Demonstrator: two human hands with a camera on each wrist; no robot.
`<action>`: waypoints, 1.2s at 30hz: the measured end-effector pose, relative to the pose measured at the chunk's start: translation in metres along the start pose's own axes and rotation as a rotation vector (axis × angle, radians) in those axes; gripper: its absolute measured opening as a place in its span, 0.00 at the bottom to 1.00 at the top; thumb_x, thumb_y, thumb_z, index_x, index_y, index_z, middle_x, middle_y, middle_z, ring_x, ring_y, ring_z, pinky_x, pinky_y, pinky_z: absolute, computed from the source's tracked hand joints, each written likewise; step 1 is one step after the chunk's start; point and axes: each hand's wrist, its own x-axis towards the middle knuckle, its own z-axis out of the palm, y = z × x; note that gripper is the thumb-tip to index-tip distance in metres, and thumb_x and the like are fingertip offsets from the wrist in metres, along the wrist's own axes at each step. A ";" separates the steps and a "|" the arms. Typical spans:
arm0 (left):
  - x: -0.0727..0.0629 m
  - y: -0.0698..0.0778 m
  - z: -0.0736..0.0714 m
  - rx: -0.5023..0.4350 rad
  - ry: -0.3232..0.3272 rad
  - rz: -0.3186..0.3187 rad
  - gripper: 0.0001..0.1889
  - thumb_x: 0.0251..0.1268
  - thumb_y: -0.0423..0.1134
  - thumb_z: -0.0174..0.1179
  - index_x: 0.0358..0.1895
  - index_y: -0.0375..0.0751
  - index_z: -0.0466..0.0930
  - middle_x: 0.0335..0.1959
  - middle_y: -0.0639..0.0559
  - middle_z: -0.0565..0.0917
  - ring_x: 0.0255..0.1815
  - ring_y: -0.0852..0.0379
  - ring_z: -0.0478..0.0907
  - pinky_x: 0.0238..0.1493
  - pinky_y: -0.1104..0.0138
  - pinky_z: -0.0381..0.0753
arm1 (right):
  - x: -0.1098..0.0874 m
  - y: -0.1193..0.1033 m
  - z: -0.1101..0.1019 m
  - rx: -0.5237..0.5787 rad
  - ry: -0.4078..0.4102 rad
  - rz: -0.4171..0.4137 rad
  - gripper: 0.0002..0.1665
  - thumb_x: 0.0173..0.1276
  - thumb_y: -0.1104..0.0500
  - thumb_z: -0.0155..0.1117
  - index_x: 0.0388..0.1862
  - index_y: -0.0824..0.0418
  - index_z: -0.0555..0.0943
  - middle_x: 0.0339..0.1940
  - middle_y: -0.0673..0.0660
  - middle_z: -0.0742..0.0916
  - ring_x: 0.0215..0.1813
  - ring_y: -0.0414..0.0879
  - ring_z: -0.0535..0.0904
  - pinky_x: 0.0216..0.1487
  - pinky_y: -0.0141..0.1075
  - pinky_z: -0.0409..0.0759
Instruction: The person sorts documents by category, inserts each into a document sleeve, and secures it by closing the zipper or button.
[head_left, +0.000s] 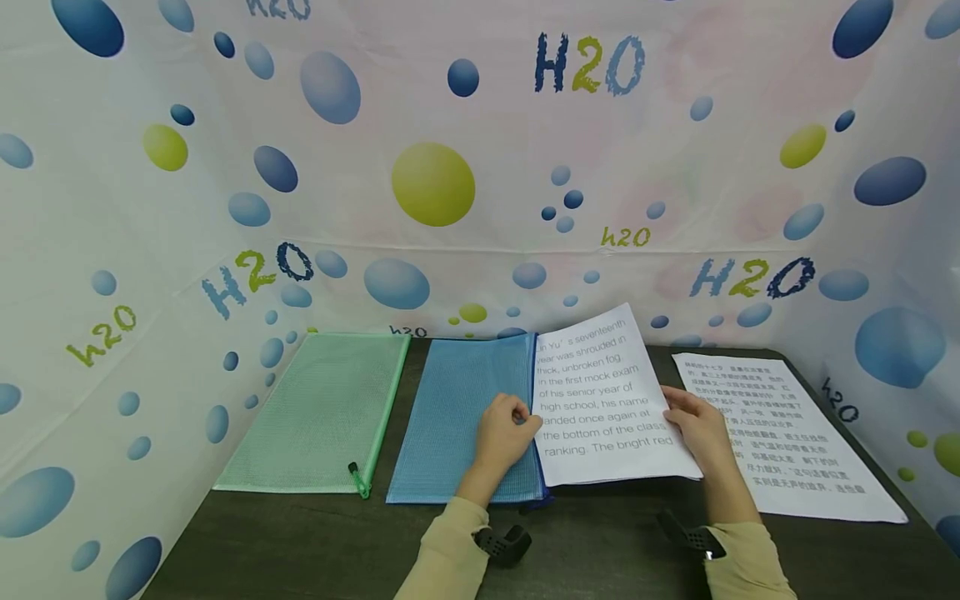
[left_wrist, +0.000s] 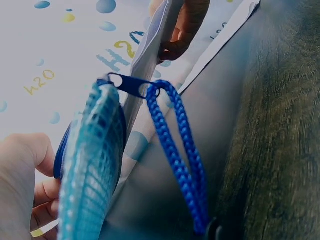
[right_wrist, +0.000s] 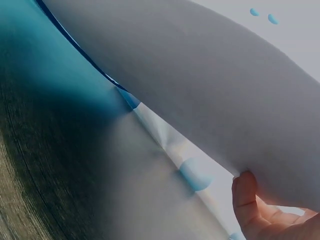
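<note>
Gripping the right side of the white English-printed sheets, the right hand has its fingers closed narrowly on the paper edge. The sheets stand tilted, their left edge meeting the right edge of the blue mesh pouch; how far they reach inside I cannot tell. At that same edge, the left hand pinches the pouch with curled fingers. In the left wrist view, a dark blue zip pull with a braided blue cord loop hangs at the pouch's near end.

The blue pouch lies in the middle of the dark bench. Left of it, well apart from both hands, is a green mesh pouch, its green zip pull at the near right corner. Right of the right hand lie sheets of Chinese text. A white covering with blue and yellow-green dots rises behind.
</note>
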 end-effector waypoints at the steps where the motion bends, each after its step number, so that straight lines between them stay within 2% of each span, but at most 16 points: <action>1: 0.000 0.000 0.000 0.004 -0.001 0.002 0.08 0.50 0.38 0.63 0.20 0.45 0.72 0.27 0.55 0.73 0.28 0.63 0.69 0.32 0.72 0.69 | 0.000 -0.001 0.000 -0.008 0.007 -0.006 0.26 0.74 0.62 0.48 0.71 0.61 0.69 0.67 0.65 0.75 0.37 0.34 0.78 0.34 0.27 0.78; 6: 0.001 0.000 -0.001 0.003 -0.007 0.010 0.08 0.49 0.38 0.62 0.20 0.45 0.73 0.27 0.54 0.73 0.28 0.62 0.68 0.32 0.72 0.69 | -0.001 -0.005 0.001 -0.052 0.039 -0.035 0.25 0.74 0.62 0.48 0.69 0.60 0.71 0.65 0.64 0.77 0.46 0.43 0.76 0.37 0.23 0.74; 9: 0.002 0.000 -0.001 -0.002 -0.011 0.015 0.07 0.50 0.38 0.61 0.20 0.45 0.73 0.27 0.54 0.73 0.28 0.62 0.68 0.32 0.72 0.69 | -0.002 -0.006 0.002 -0.055 0.043 -0.044 0.25 0.74 0.62 0.48 0.69 0.59 0.71 0.65 0.64 0.78 0.47 0.45 0.76 0.37 0.23 0.74; 14: 0.001 0.001 -0.002 0.031 -0.019 0.035 0.08 0.50 0.38 0.63 0.21 0.45 0.72 0.27 0.54 0.73 0.28 0.62 0.69 0.33 0.72 0.70 | -0.004 -0.008 0.004 -0.041 0.049 -0.061 0.25 0.74 0.63 0.48 0.68 0.59 0.72 0.63 0.63 0.79 0.45 0.40 0.76 0.38 0.23 0.74; 22: 0.000 -0.001 0.000 0.180 0.005 0.108 0.11 0.48 0.41 0.65 0.20 0.49 0.71 0.27 0.56 0.73 0.26 0.62 0.65 0.30 0.72 0.63 | -0.003 -0.008 0.011 0.013 0.042 -0.040 0.25 0.73 0.64 0.49 0.68 0.60 0.72 0.64 0.62 0.78 0.43 0.36 0.76 0.38 0.23 0.75; 28: -0.001 0.000 -0.001 0.198 0.029 0.137 0.10 0.47 0.40 0.66 0.20 0.48 0.72 0.27 0.56 0.74 0.25 0.62 0.64 0.30 0.71 0.63 | -0.005 -0.010 0.016 0.066 0.015 -0.034 0.26 0.72 0.66 0.49 0.69 0.62 0.71 0.64 0.64 0.77 0.41 0.32 0.75 0.38 0.23 0.76; 36: -0.002 0.000 0.001 0.212 0.024 0.152 0.09 0.46 0.39 0.65 0.20 0.48 0.72 0.29 0.56 0.75 0.28 0.61 0.65 0.32 0.70 0.61 | -0.006 -0.011 0.025 0.090 -0.019 -0.041 0.26 0.71 0.66 0.50 0.68 0.62 0.71 0.62 0.64 0.77 0.40 0.33 0.76 0.38 0.26 0.78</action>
